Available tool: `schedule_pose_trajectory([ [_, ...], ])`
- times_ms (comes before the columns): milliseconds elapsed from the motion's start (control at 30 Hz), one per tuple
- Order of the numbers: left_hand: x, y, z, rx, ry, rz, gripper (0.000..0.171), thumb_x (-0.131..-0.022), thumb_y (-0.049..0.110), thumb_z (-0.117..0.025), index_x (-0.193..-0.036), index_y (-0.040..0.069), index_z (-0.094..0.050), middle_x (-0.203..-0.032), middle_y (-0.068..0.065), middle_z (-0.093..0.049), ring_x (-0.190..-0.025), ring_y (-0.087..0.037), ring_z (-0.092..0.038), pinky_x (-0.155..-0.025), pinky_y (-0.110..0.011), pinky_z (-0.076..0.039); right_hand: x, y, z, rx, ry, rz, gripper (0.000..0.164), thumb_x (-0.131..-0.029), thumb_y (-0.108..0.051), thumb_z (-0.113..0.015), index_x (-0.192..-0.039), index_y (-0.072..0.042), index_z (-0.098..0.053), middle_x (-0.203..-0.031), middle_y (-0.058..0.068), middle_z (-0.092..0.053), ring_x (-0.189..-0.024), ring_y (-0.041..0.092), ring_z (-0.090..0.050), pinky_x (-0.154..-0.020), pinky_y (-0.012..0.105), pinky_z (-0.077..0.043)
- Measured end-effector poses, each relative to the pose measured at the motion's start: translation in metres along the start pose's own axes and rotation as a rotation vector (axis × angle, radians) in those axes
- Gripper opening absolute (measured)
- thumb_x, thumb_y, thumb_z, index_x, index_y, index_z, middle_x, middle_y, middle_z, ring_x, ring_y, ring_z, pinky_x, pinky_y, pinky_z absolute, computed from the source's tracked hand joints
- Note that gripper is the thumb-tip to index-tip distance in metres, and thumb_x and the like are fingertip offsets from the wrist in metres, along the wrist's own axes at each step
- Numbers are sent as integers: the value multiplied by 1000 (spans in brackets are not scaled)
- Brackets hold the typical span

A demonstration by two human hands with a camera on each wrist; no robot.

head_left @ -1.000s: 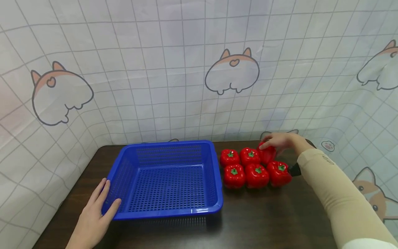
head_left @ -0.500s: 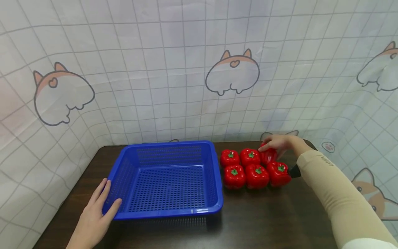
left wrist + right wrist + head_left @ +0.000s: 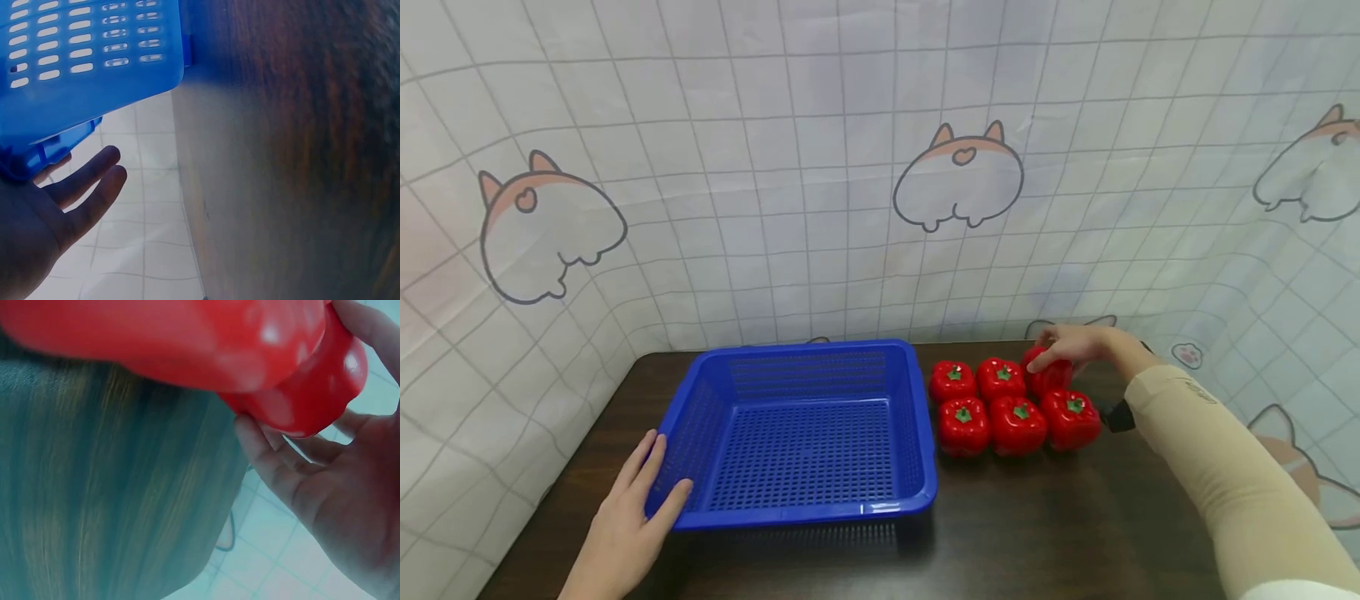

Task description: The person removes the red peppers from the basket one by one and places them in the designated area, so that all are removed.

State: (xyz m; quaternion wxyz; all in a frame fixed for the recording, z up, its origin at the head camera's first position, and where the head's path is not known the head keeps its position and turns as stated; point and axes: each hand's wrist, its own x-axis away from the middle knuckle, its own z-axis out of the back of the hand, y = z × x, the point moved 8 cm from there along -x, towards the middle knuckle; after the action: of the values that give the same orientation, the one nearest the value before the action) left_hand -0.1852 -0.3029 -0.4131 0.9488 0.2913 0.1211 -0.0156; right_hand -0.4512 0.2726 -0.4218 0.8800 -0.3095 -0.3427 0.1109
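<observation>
My right hand (image 3: 1067,346) grips a glossy red bell pepper (image 3: 1051,375) at the back right of the pepper group. In the right wrist view, its thumb and fingers curl around that pepper (image 3: 334,384); a nearer pepper (image 3: 187,344) partly covers it. At the left, a blue perforated basket (image 3: 805,517) stands on the table. My left hand (image 3: 628,517) rests at its near left corner, with fingers fairly straight along the rim. From the left wrist, the fingers of this hand (image 3: 62,212) extend beside the basket wall (image 3: 94,69), uncurled.
Several other red bell peppers with green stems stand in two rows right of the basket, among them a front middle one (image 3: 1018,425) and a front right one (image 3: 1070,419). The dark wooden table (image 3: 1037,525) meets a gridded white cloth wall (image 3: 820,250) behind.
The gripped pepper and the right hand have shifted slightly to the right, and the pepper has turned a little in the grasp. The left hand and the basket stay where they were.
</observation>
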Motion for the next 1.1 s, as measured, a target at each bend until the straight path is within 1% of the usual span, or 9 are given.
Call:
schedule_pose_trajectory([
  [133, 2, -2, 0, -2, -16, 16, 77, -107, 41, -55, -162, 0, -22, -170, -18, -12, -141, -59, -28, -96, -80, -33, 4, -1, 0, 55, -2, 40, 76, -95, -31, -73, -145, 11, -33, -128, 24, -54, -105, 30, -64, -88, 46, -59],
  [233, 3, -2, 0, 0, -10, 13, 76, -107, 40, -55, -162, 0, -22, -169, -19, -13, -141, -60, -29, -95, -79, -34, 7, -4, 1, 88, 16, 70, 74, -94, -29, -75, -143, 10, -36, -128, 25, -54, -107, 31, -62, -85, 45, -60],
  [333, 3, -1, 0, 1, -2, 6, 76, -107, 40, -56, -162, 0, -23, -169, -19, -14, -140, -60, -29, -95, -79, -34, 10, -8, 2, 139, 52, 102, 71, -92, -27, -78, -140, 9, -39, -127, 26, -56, -108, 34, -61, -82, 45, -60],
  [467, 4, 1, 0, -1, 10, -2, 75, -106, 39, -56, -162, -1, -24, -169, -20, -15, -141, -60, -30, -96, -79, -33, 14, -14, 1, 251, 111, 156, 73, -88, -29, -82, -137, 8, -43, -131, 29, -55, -114, 39, -58, -87, 49, -58],
  [567, 4, 2, -1, 0, 12, -3, 75, -106, 39, -57, -161, -1, -24, -169, -20, -15, -141, -60, -29, -96, -79, -33, 17, -16, -1, 311, 141, 188, 74, -86, -32, -84, -136, 7, -46, -131, 27, -55, -116, 39, -57, -91, 51, -56],
  [767, 5, 1, -3, -4, 9, 3, 76, -106, 40, -56, -161, -1, -24, -169, -20, -15, -140, -60, -29, -95, -80, -33, 21, -17, -3, 335, 150, 223, 70, -88, -38, -81, -135, 4, -50, -127, 19, -59, -113, 36, -57, -90, 51, -55],
  [1000, 6, 2, -4, -1, 19, -4, 75, -106, 39, -57, -161, -1, -25, -168, -20, -16, -140, -60, -30, -95, -79, -33, 27, -11, -4, 347, 142, 211, 69, -89, -43, -79, -137, 0, -53, -125, 15, -60, -115, 35, -56, -91, 51, -55],
  [1100, 6, 2, -4, 0, 14, -5, 75, -106, 39, -56, -161, -1, -24, -169, -21, -15, -140, -60, -29, -95, -80, -33, 31, -11, -5, 340, 139, 214, 67, -92, -44, -75, -137, 1, -53, -125, 15, -61, -114, 35, -57, -90, 49, -56],
])
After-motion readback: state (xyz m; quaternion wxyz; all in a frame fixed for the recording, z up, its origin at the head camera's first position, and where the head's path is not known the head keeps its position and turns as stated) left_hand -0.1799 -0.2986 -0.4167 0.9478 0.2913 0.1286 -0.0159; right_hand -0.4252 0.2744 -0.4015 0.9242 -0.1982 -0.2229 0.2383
